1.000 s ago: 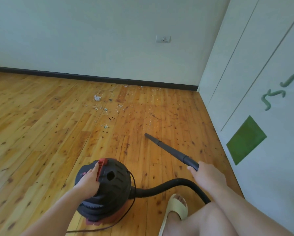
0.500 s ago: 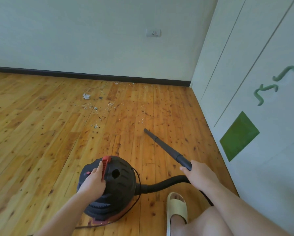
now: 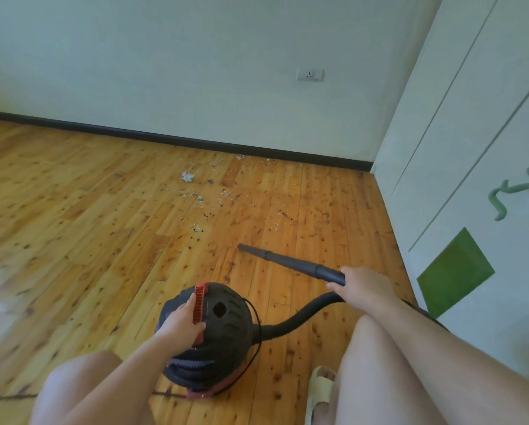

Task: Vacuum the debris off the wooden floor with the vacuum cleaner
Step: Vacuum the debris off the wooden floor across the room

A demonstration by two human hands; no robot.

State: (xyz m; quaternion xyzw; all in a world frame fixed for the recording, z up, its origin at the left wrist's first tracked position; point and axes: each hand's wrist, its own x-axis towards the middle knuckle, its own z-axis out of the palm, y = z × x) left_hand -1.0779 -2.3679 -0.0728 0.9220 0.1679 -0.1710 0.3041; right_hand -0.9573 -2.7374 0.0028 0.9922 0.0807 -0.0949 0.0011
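Note:
A round black vacuum cleaner point(image 3: 226, 335) with a red handle stands on the wooden floor point(image 3: 73, 240) in front of me. My left hand point(image 3: 182, 322) grips its red handle on top. My right hand point(image 3: 363, 286) holds the rear end of the black nozzle tube point(image 3: 287, 262), whose tip points left and forward, low over the boards. A ribbed black hose point(image 3: 300, 315) runs from the canister to that hand. White and dark debris point(image 3: 202, 200) lies scattered on the floor beyond the nozzle tip, up to the baseboard.
A white wall with a black baseboard point(image 3: 195, 141) and a socket point(image 3: 310, 75) closes the far side. White cabinet doors point(image 3: 471, 148) with green stickers stand on the right. My knees and a pale slipper point(image 3: 318, 391) fill the bottom. A thin cord point(image 3: 11, 395) trails left.
The view has turned rightward and tilted, so my left knee now shows. The nozzle tip has swung left and lies flatter. Both hands keep their holds.

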